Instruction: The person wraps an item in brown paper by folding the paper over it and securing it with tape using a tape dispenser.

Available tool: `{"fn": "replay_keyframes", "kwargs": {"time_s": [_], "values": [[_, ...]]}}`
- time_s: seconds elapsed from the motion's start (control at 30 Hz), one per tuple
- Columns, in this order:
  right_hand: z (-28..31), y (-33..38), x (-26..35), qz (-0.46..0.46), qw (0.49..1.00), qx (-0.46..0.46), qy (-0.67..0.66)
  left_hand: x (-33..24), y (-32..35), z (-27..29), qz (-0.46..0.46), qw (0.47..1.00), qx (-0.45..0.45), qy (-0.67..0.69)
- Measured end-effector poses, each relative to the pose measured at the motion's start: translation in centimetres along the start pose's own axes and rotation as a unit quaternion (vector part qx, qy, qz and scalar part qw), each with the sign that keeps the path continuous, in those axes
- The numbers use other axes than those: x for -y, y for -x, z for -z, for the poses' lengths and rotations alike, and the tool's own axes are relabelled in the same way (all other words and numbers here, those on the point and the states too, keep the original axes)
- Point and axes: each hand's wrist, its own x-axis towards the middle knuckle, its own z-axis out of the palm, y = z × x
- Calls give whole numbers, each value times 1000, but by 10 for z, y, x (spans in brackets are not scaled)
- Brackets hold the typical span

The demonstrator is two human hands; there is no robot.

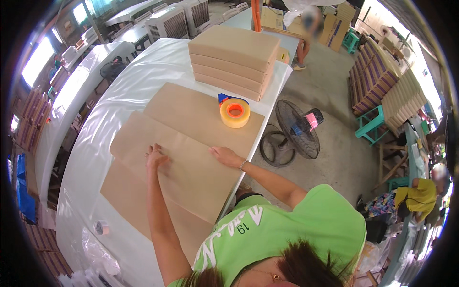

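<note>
The brown paper point(186, 184) lies in overlapping panels at frame centre, on the white-covered counter point(83, 162). Your left hand point(156, 157) rests on it, fingers part-spread, holding nothing; your right hand point(225, 157), partly closed, meets the panel's upper edge — grip cannot be confirmed. Step: apparently positioning the panel. Next move calls for aligned edges — tape roll point(234, 119) at upper centre.

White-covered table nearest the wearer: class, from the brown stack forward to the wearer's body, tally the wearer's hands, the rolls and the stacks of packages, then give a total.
Hands: 2 (left hand, right hand)
Rolls: 2 (large yellowish roll, small whitish roll)
Stacks: 1 (stack of brown packages)
Total: 5
</note>
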Motion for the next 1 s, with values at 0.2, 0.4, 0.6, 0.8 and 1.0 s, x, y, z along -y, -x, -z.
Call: {"fn": "replay_keyframes", "kwargs": {"time_s": [0.2, 0.4, 0.6, 0.8, 1.0], "values": [[-7, 1, -3, 0, 999, -44, 26, 3, -3, 1, 2, 1000, -8, 25], [-6, 9, 12, -21, 994, -93, 46, -3, 4, 7, -10, 1000, 14, 3], [-11, 10, 16, -32, 989, -136, 54, -5, 5, 7, 10, 1000, -7, 11], [-7, 14, 26, -41, 989, -131, 62, -1, 3, 2, 10, 1000, -29, -5], [-4, 15, 26, -53, 988, -127, 68, -5, 2, 2, 13, 1000, -6, 10]]}}
